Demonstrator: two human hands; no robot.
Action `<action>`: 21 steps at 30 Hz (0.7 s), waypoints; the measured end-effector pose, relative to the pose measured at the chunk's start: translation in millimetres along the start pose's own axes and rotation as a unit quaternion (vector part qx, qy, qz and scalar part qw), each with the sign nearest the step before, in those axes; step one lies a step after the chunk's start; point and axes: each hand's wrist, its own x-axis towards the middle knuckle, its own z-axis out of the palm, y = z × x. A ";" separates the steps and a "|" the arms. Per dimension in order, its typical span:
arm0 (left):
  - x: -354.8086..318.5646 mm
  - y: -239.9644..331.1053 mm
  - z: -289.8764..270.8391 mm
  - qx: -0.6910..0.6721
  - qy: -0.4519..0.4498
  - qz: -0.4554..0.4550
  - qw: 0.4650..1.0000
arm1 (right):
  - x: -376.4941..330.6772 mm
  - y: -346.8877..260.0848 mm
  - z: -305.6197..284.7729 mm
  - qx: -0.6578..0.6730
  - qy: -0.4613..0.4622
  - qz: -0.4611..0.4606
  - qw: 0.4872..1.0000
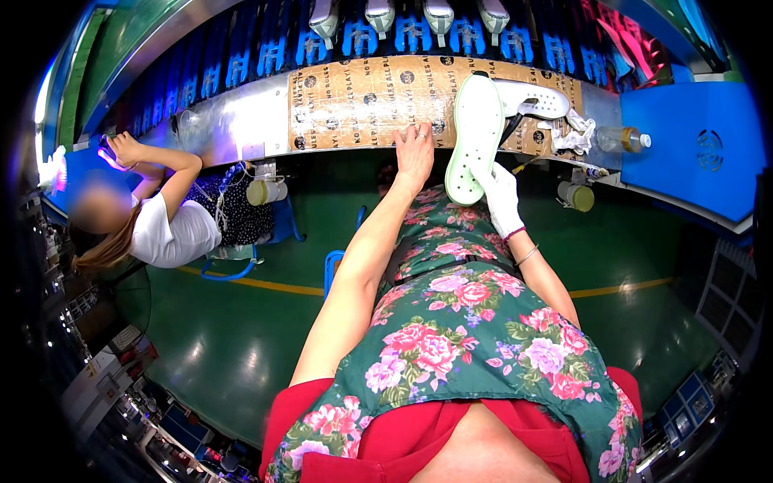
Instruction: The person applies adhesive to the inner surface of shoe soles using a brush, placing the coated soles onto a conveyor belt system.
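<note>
My right hand [502,198], in a white glove, grips a pale green shoe sole [475,133] by its lower end. Small holes dot the sole, which is held upright at the bench front, its upper part over the covered surface. My bare left hand [414,153] rests on the bench edge, fingers stretched out over the brown printed sheet [350,105], with nothing visible in them. Right of the green sole lies a white perforated sole [543,102], partly hidden behind it. Beside that is a crumpled white cloth or glove [575,134].
Blue clamps [413,36] line the machine behind the bench, with several grey foot-shaped forms [439,18] above. A clear bottle [620,140] stands at right near a blue panel [700,145]. A lidded jar [576,196] hangs below. A co-worker [173,229] sits at left.
</note>
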 end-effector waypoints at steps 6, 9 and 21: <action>-14.3 -4.7 -1.5 -0.012 -0.007 0.004 1.000 | -4.8 1.0 -1.6 -0.023 -0.003 -0.010 1.000; -13.2 -9.1 0.3 -0.001 0.002 0.023 1.000 | -6.7 0.1 -3.5 -0.039 -0.008 -0.004 0.999; -8.1 -10.3 -6.1 -0.005 -0.003 0.042 0.999 | -5.8 -0.8 3.6 0.012 -0.016 0.000 1.000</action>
